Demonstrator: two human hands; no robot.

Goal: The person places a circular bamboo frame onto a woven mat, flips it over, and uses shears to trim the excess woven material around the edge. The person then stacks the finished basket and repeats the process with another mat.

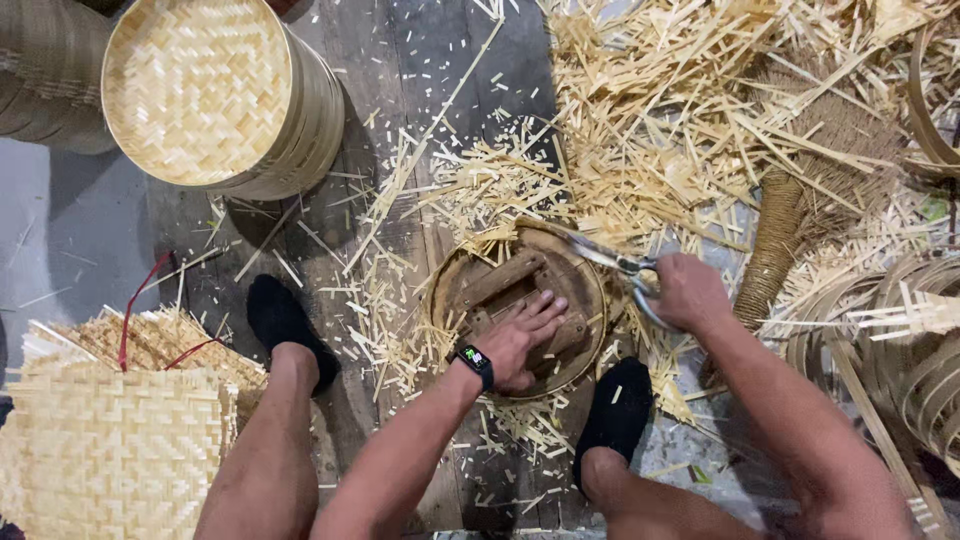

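Observation:
My left hand lies flat with its fingers spread on the wooden slats inside a round bamboo frame on the floor between my feet. A dark watch sits on that wrist. My right hand grips metal scissors, their blades pointing left over the frame's far right rim, where woven bamboo strips stick out. Cut bamboo slivers lie all around the frame.
A stack of round woven bamboo trays stands at the upper left. Flat woven bamboo mats are piled at the lower left. A heap of bamboo offcuts and bent bamboo hoops fill the right side. My feet in black socks rest beside the frame.

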